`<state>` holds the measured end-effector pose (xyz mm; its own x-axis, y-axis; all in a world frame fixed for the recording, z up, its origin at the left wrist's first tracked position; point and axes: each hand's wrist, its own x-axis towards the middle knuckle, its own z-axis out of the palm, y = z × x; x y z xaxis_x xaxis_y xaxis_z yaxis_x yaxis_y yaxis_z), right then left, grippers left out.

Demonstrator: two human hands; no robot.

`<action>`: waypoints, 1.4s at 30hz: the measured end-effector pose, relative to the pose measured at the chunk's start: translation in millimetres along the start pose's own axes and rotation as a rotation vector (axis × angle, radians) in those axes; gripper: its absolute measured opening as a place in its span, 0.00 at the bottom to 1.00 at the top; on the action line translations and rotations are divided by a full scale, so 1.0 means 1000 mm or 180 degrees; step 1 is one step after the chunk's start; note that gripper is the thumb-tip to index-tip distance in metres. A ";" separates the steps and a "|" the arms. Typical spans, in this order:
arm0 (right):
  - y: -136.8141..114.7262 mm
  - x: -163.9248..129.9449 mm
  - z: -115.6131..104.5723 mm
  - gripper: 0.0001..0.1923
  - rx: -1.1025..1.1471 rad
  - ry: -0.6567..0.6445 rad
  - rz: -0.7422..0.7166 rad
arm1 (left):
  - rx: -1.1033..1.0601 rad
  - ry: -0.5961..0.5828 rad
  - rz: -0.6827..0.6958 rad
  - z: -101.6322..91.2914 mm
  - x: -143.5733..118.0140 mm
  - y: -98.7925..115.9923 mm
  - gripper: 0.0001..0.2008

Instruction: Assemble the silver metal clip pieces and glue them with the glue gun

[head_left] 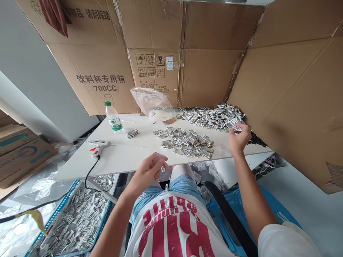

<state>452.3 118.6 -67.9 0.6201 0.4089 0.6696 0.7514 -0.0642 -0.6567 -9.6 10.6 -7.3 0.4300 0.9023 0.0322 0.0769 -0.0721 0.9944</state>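
Head view: right hand (239, 137) pinching a metal buckle (237, 129) at right-centre pile (214, 117); left hand (150, 169) loosely curled at white table (128, 153) edge; cardboard walls (209, 71) behind.

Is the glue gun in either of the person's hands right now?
No, the glue gun lies untouched on the white table, left of the left hand, while the right hand reaches the buckle pile.

A white table (128, 157) stands against flattened cardboard boxes (150, 53) — printed, taped, forming a wall behind and to the right; a pale grey wall (26, 71) rises left; more cartons (18, 150) sit on the floor — light even.
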 end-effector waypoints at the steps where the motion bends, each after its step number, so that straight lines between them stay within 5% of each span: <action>1: -0.007 -0.007 -0.005 0.18 0.0168 0.0052 -0.0073 | 0.0018 -0.0013 -0.0013 0.000 0.000 -0.001 0.22; 4: -0.034 -0.026 -0.020 0.16 0.0918 0.0255 -0.0318 | 0.0089 -0.0048 -0.0076 0.001 -0.001 -0.002 0.23; 7: -0.064 -0.045 -0.036 0.18 0.1478 0.0038 -0.0507 | 0.0207 -0.0043 -0.0116 0.001 0.000 -0.002 0.24; 10: -0.090 -0.064 -0.048 0.18 0.1693 -0.0594 -0.0489 | 0.0357 -0.0024 -0.0141 0.002 0.000 -0.001 0.25; 18: -0.141 -0.110 -0.064 0.21 0.2561 -0.2970 0.0483 | 0.0644 -0.0127 -0.0084 0.005 -0.003 0.000 0.26; 23: -0.168 -0.137 -0.066 0.22 0.2803 -0.3716 0.0750 | 0.0874 -0.0146 -0.0165 0.005 -0.004 0.000 0.29; 42: -0.189 -0.155 -0.081 0.17 0.2114 -0.3639 -0.0466 | 0.1338 0.0071 -0.0112 0.010 -0.004 -0.001 0.23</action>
<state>233.0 -6.3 -19.3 -0.2393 0.9246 0.2963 0.3399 0.3657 -0.8665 -2.6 2.8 -9.8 0.4014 0.9159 0.0058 0.4535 -0.2043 0.8675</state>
